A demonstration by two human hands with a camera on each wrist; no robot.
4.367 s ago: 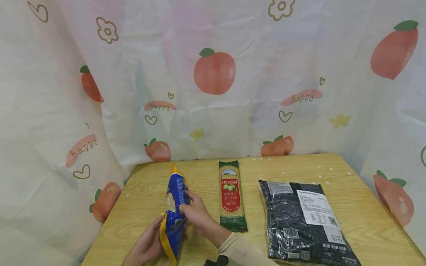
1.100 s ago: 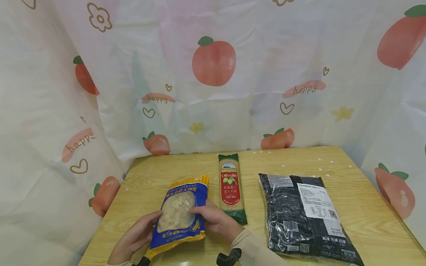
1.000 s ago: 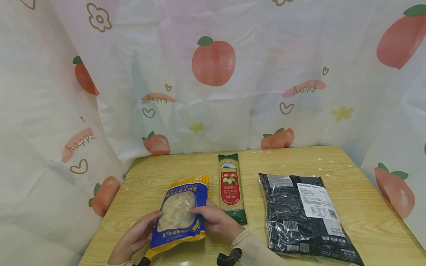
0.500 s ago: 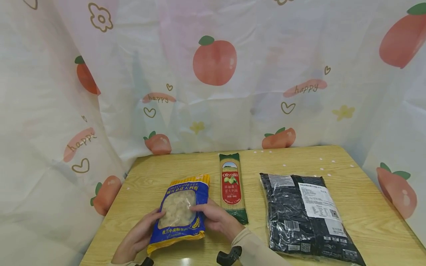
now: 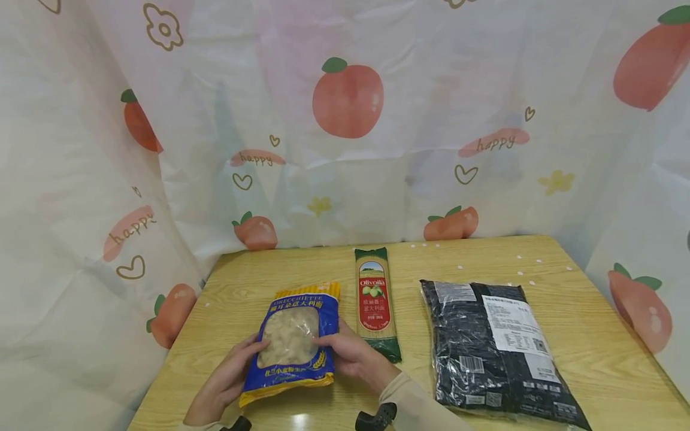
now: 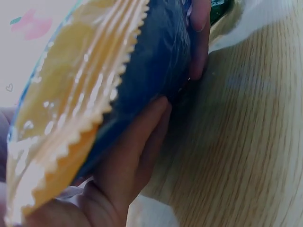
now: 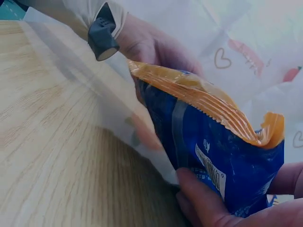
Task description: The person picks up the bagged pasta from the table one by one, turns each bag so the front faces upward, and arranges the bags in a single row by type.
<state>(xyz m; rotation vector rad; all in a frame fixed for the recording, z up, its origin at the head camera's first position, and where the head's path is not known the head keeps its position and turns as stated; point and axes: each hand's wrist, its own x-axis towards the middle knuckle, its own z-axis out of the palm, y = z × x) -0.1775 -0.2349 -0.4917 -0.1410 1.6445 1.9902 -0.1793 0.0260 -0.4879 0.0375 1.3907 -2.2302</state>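
At left, the left edge of a blue-and-yellow orecchiette bag [image 5: 293, 338] was gripped by the left hand [image 5: 229, 374], its thumb placed on the front and its fingers curled behind. The bag was held tilted, face upward, over the near left part of the wood-grain table [image 5: 414, 335]; pale pasta pieces were seen through its clear window. The load was judged light and shifting, the film soft and slippery, the pasta breakable if squeezed; hold was best taken at both side edges. The right edge was grasped likewise by the right hand [image 5: 353, 353]. Farther right, an Olivoilà spaghetti packet [image 5: 374, 305] was seen lying flat. At far right, a larger black plastic bag [image 5: 469, 335] was marked with white labels; its contents could not be made out.
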